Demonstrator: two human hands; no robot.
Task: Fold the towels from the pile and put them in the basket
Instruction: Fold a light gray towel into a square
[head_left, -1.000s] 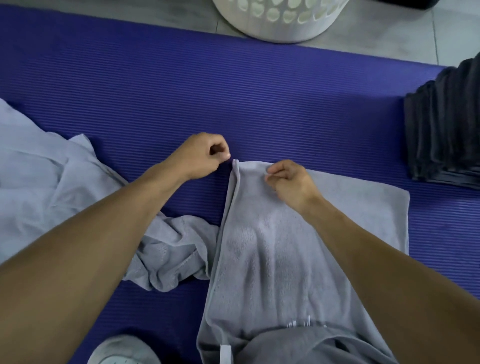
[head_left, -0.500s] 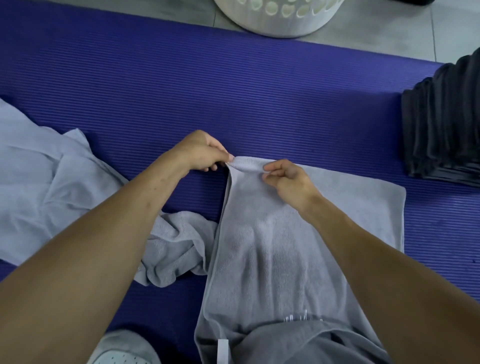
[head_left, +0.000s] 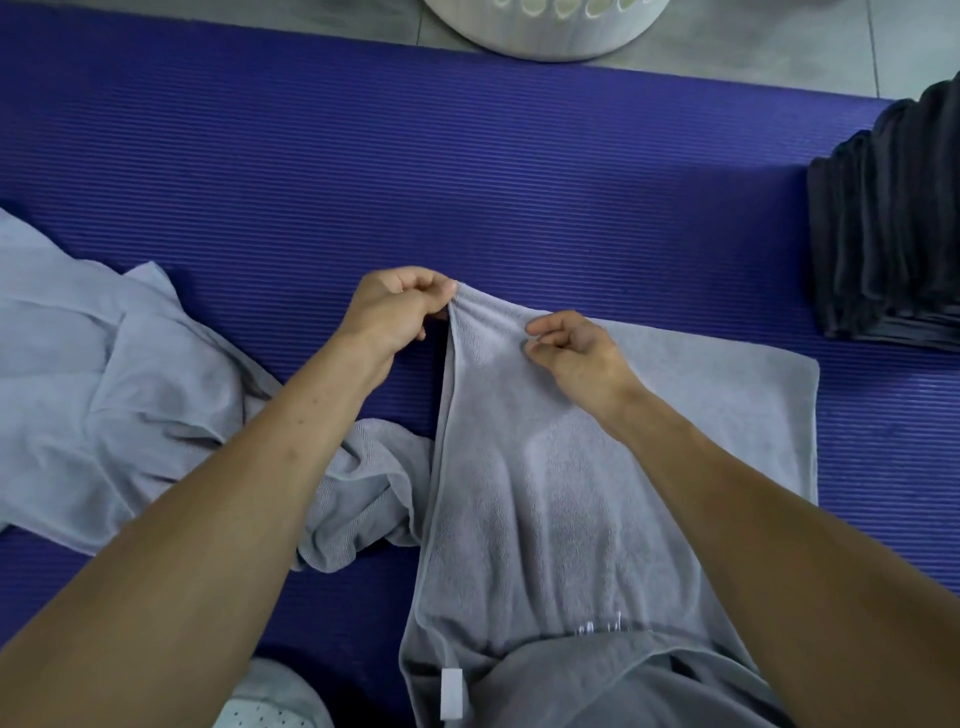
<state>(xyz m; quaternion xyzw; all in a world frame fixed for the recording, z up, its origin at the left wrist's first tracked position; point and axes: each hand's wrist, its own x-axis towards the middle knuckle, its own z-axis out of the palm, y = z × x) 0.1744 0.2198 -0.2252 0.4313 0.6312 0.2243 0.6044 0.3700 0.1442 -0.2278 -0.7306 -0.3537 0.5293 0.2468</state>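
A grey towel (head_left: 545, 493) lies lengthwise on the purple mat (head_left: 467, 182), running from my lap outward, with a white tag at its near left edge. My left hand (head_left: 397, 309) pinches the towel's far left corner and lifts it slightly off the mat. My right hand (head_left: 574, 351) pinches the far edge of the upper layer a little to the right. A wider layer of the towel (head_left: 737, 410) lies flat beneath, stretching right. The pile of crumpled grey towels (head_left: 104, 389) sits to the left. The white basket (head_left: 545, 26) stands beyond the mat's far edge.
A stack of dark grey folded towels (head_left: 893, 223) sits at the right edge of the mat. Grey tiled floor (head_left: 753, 47) lies beyond the mat. A white shoe (head_left: 270, 701) shows at the bottom left.
My left hand closed onto the towel's far left corner and raised it. The right hand kept its pinch on the far edge. The view shifted slightly toward me.
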